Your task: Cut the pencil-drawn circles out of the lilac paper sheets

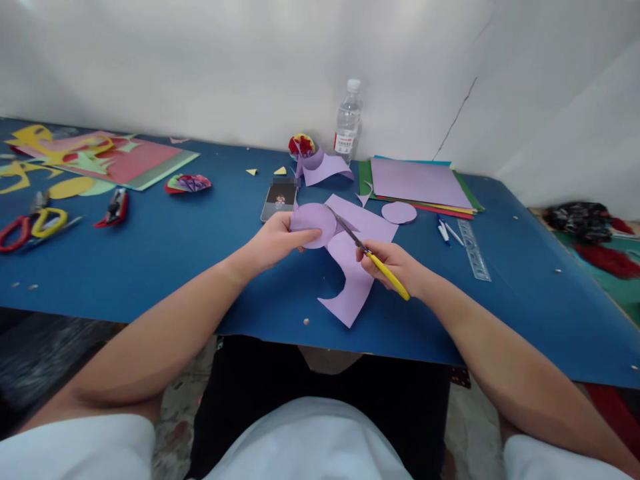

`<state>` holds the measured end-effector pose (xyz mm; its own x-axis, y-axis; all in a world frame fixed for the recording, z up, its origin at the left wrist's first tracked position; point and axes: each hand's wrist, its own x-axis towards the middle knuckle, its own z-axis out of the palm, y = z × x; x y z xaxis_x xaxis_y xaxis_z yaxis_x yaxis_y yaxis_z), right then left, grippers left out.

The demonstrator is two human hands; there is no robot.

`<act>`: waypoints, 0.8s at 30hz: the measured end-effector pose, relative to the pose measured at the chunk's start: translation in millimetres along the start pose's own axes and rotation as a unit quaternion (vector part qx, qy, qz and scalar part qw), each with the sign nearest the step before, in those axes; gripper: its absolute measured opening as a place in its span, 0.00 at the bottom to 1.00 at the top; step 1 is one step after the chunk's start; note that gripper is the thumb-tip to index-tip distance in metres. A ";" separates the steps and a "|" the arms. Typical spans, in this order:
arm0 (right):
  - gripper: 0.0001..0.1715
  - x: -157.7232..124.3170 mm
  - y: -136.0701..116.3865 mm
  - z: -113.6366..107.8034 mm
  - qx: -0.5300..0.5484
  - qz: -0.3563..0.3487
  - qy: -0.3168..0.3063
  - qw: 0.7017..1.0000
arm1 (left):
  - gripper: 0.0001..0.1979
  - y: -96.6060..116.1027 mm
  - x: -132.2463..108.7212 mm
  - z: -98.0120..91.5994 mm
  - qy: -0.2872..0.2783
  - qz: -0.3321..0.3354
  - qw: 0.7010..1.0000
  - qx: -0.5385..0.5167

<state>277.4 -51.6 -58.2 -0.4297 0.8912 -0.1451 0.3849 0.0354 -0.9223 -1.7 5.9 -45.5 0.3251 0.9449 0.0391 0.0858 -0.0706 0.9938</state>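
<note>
My left hand (277, 241) pinches a round piece of lilac paper (314, 224), still joined to a larger lilac sheet (353, 267) that lies on the blue table (165, 253). My right hand (395, 265) is closed on yellow-handled scissors (367, 252). Their blades point up and left and meet the edge of the round piece. A finished lilac circle (399, 213) lies just beyond the sheet.
A phone (279, 200) lies behind my left hand. At the back stand a water bottle (347, 127), a paper flower (301, 145) and a stack of coloured paper (420, 185). Pens (447, 232) and a ruler (474, 250) lie right. Scissors (30, 225) and paper scraps lie left.
</note>
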 end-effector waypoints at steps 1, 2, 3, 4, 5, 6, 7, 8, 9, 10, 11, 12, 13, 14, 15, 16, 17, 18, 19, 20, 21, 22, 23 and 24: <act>0.40 -0.1 0.5 -0.3 -0.002 0.000 0.000 1.000 | 0.16 0.4 0.2 -1.4 0.003 0.006 1.000 0.003; 0.41 -0.1 0.9 -0.4 -0.003 0.000 0.001 1.000 | 0.16 0.9 0.4 -2.7 0.006 0.009 1.000 0.006; 0.41 -0.2 1.1 -0.5 -0.005 -0.002 0.001 1.000 | 0.16 1.6 0.4 -3.8 0.005 0.010 1.000 0.008; 0.42 -0.3 1.1 -0.5 -0.006 -0.004 0.001 1.000 | 0.16 2.4 0.3 -4.5 0.002 0.008 1.000 0.012; 0.42 -0.5 0.7 -0.4 -0.007 -0.006 -0.001 1.000 | 0.17 3.2 0.2 -5.0 -0.002 0.007 1.000 0.016; 0.43 -0.6 -0.2 -0.2 -0.008 -0.008 -0.001 1.000 | 0.17 3.9 0.0 -5.2 -0.008 0.007 1.000 0.021; 0.43 -0.8 -1.4 0.1 -0.009 -0.010 -0.001 1.000 | 0.17 4.4 -0.1 -5.2 -0.014 0.009 0.999 0.027; 0.44 -1.0 -2.9 0.4 -0.011 -0.012 0.000 1.000 | 0.17 4.8 -0.2 -4.9 -0.018 0.013 0.999 0.034; 0.44 -1.1 -4.7 0.7 -0.014 -0.012 0.001 1.000 | 0.18 5.0 -0.3 -4.5 -0.019 0.020 0.999 0.038; 0.45 -1.2 -6.5 1.0 -0.017 -0.013 0.002 1.000 | 0.19 5.0 -0.3 -4.0 -0.020 0.026 0.999 0.042; 0.45 -1.2 -8.3 1.2 -0.019 -0.014 0.004 1.000 | 0.20 4.9 -0.2 -3.5 -0.020 0.032 0.998 0.046; 0.45 -1.2 -9.8 1.3 -0.020 -0.015 0.006 1.000 | 0.21 4.7 -0.1 -3.1 -0.020 0.036 0.998 0.049; 0.45 -1.2 -11.0 1.4 -0.021 -0.017 0.005 1.000 | 0.22 4.4 0.1 -2.7 -0.020 0.040 0.998 0.051; 0.45 -1.4 -11.8 1.4 -0.022 -0.018 0.006 1.000 | 0.23 4.1 0.2 -2.5 -0.020 0.043 0.997 0.053; 0.44 -1.7 -12.2 1.2 -0.023 -0.018 0.005 1.000 | 0.24 3.7 0.4 -2.4 -0.020 0.046 0.997 0.054; 0.43 -2.3 -12.0 1.0 -0.025 -0.018 0.005 1.000 | 0.24 3.3 0.6 -2.5 -0.018 0.050 0.997 0.054; 0.42 -3.0 -11.4 0.8 -0.027 -0.019 0.004 0.999 | 0.25 2.9 0.8 -2.7 -0.015 0.053 0.997 0.052; 0.42 -3.9 -10.3 0.4 -0.027 -0.019 0.005 0.999 | 0.25 2.5 1.0 -3.0 -0.013 0.055 0.997 0.050; 0.41 -4.7 -8.9 0.0 -0.028 -0.019 0.005 0.999 | 0.24 2.0 1.2 -3.4 -0.011 0.058 0.997 0.049; 0.40 -5.5 -7.2 -0.5 -0.028 -0.018 0.002 0.999 | 0.24 1.6 1.4 -3.9 -0.012 0.059 0.997 0.049; 0.40 -6.0 -5.3 -1.0 -0.027 -0.019 -0.004 0.999 | 0.23 1.1 1.6 -4.4 -0.014 0.058 0.997 0.050; 0.41 -6.3 -3.5 -1.5 -0.029 -0.020 -0.012 0.999 | 0.23 0.7 1.8 -4.8 -0.015 0.057 0.997 0.052; 0.41 -6.3 -1.9 -2.0 -0.033 -0.024 -0.018 0.999 | 0.22 0.3 2.1 -5.2 -0.017 0.054 0.997 0.055; 0.43 -6.1 -0.6 -2.4 -0.040 -0.027 -0.023 0.999 | 0.22 -0.1 2.3 -5.5 -0.018 0.050 0.997 0.059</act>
<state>281.8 -56.0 -56.0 -0.4889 0.8649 -0.1136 0.4237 0.1217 -0.8976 -6.1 9.8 -45.0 0.3711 0.9193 0.1312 0.1599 -0.2025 0.9661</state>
